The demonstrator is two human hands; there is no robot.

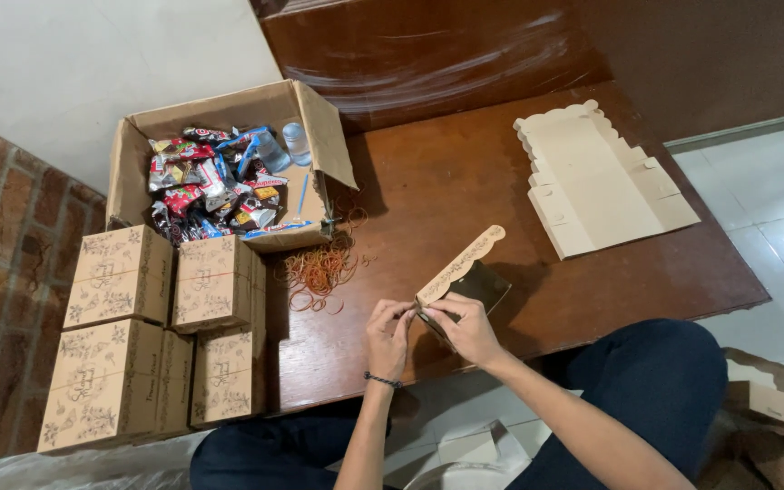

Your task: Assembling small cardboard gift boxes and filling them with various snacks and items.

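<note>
- Nearest, at the front edge of the wooden table (501, 181): left hand (388, 338) pinching the lower corner of a half-folded printed box (461, 277), fingers curled closed on the card.
- Right beside it, right hand (470, 328) clamped on the same lower edge, thumb on top; both hands touching the box, box lifted off the tabletop and tilted, scalloped flap pointing up and away.
- Likely thin card: light, stiff along the panels, bending readily at the creases, easy to dent if squeezed mid-panel. Best gripped at corners and along folds, as here; matte surface, probably not slippery.
- Just beyond the hands: loose heap of rubber bands (319, 269), orange and red, on the table.
- To the left: stack of finished printed boxes (151, 327), closed, standing side by side and on top of each other.
- Further back: open carton (315, 122) full of wrapped snacks (215, 181) and small water cups.
- Far right: flat unfolded box blanks (601, 181), well apart from the hands.
</note>
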